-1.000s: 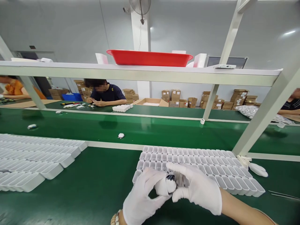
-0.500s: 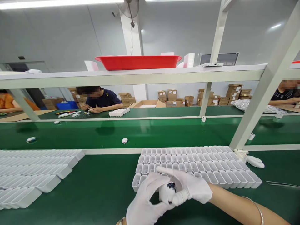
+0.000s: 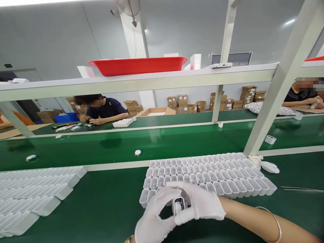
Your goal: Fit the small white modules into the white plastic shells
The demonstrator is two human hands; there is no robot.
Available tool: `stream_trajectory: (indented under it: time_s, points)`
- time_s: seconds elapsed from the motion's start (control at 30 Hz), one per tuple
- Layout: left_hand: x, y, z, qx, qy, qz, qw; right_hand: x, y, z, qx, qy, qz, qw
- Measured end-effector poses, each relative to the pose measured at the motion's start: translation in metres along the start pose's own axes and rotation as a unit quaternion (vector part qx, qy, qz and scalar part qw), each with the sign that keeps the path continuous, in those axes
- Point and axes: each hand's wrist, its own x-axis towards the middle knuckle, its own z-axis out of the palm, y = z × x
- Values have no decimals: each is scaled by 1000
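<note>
Here, the gloved left hand and right hand together pinch one small white casing, low above the green table. Just behind lie four rows of white shells; one pair of tweezers sits right.

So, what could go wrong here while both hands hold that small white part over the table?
The small white part is pinched only by fingertips of the left hand and right hand, both gloved, so it might slip onto the green table. The right hand hangs close over the block of white housings, so it might knock some out of line.
</note>
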Motion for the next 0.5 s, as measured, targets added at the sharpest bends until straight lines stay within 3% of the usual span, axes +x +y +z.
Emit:
stream_trajectory:
  time_s: [0.07,0.2,0.3,0.5]
  points:
    - [-2,-2,0,2,-21,-9,1000,-1,-3,-1,-13,-15,-7,1000]
    - [-3,-4,2,1,-38,44,998,-4,-10,1,-48,5,-12,999]
    - [0,-3,4,-6,-56,77,995,-5,-14,4,-7,-4,4,1000]
    - [4,-4,4,-5,-58,107,993,-1,-1,2,-36,27,-6,999]
